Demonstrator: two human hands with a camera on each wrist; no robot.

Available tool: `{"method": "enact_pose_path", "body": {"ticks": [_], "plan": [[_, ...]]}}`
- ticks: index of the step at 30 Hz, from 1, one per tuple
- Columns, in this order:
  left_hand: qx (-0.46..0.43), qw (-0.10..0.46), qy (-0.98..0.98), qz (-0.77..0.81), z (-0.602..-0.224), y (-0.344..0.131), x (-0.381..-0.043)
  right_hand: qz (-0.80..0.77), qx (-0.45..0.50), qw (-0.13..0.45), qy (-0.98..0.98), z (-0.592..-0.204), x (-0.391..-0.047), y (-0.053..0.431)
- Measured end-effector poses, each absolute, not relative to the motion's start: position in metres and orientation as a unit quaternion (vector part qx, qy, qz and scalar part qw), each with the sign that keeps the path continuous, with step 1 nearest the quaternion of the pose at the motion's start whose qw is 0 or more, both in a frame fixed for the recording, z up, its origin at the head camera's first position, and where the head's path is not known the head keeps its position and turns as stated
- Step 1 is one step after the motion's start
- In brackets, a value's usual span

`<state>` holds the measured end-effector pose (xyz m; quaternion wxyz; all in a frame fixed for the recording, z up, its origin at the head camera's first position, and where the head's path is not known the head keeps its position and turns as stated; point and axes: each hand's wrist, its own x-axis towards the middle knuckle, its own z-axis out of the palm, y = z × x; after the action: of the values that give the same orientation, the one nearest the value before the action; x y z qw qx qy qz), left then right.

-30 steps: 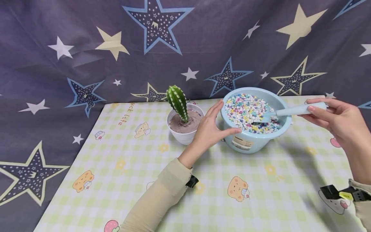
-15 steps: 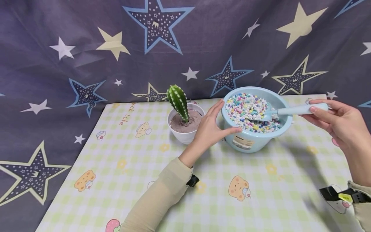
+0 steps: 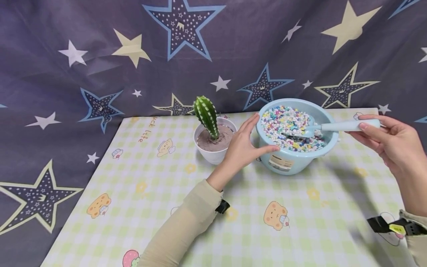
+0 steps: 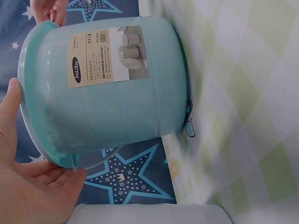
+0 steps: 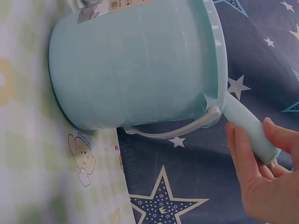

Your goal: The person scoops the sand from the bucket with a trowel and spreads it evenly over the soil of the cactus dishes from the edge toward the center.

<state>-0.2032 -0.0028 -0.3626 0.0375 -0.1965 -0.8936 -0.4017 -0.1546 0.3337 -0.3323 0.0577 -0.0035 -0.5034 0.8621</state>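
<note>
A light-blue bucket [image 3: 308, 157] with a paper label holds small multicoloured pebbles [image 3: 283, 120]. My left hand [image 3: 241, 147] rests against its left side, thumb on the front rim and fingers stretched along the left edge. My right hand [image 3: 401, 139] grips the handle of a light-blue hand trowel [image 3: 348, 126] between thumb and fingers. The trowel's blade lies low among the pebbles, partly hidden by them. In the left wrist view my left hand [image 4: 39, 186] touches the rim. In the right wrist view my right hand [image 5: 268, 175] holds the handle end beyond the rim.
A cactus [image 3: 206, 116] stands in a white pot [image 3: 213, 156] with brown soil, just left of the bucket and close to my left hand. A checked cloth [image 3: 240, 230] covers the table. A dark star-patterned curtain [image 3: 260, 33] hangs behind. The bucket's carrying handle [image 5: 177, 130] hangs down.
The trowel's blade has shifted slightly among the pebbles, uncovering a darker hollow beneath it. Both hands keep their holds, and the whole view has drifted a little.
</note>
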Motion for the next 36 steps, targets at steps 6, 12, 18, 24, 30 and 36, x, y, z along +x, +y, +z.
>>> {"method": "enact_pose_path", "body": {"ticks": [6,12,18,24,30,36], "plan": [[-0.198,0.038,-0.894,-0.401,-0.362,-0.0031,-0.2027,0.867,0.0,0.063,-0.494,-0.3344,-0.1539,0.3314],[-0.2,0.042,-0.893,-0.401,-0.3619,-0.0029,-0.2027,0.875,-0.004,0.062,-0.48,-0.3361,-0.1536,0.3306],[-0.199,0.041,-0.893,-0.402,-0.362,-0.0031,-0.202,0.878,-0.016,0.061,-0.475,-0.3372,-0.1531,0.3302],[-0.2,0.042,-0.893,-0.402,-0.3627,-0.0031,-0.2025,0.877,-0.017,0.074,-0.475,-0.3386,-0.1531,0.3297],[-0.2,0.042,-0.894,-0.399,-0.3625,-0.0028,-0.2031,0.879,-0.017,0.084,-0.469,-0.3399,-0.1523,0.3292],[-0.199,0.038,-0.895,-0.398,-0.3611,-0.0031,-0.2024,0.886,-0.009,0.088,-0.456,-0.3421,-0.1531,0.3299]]}}
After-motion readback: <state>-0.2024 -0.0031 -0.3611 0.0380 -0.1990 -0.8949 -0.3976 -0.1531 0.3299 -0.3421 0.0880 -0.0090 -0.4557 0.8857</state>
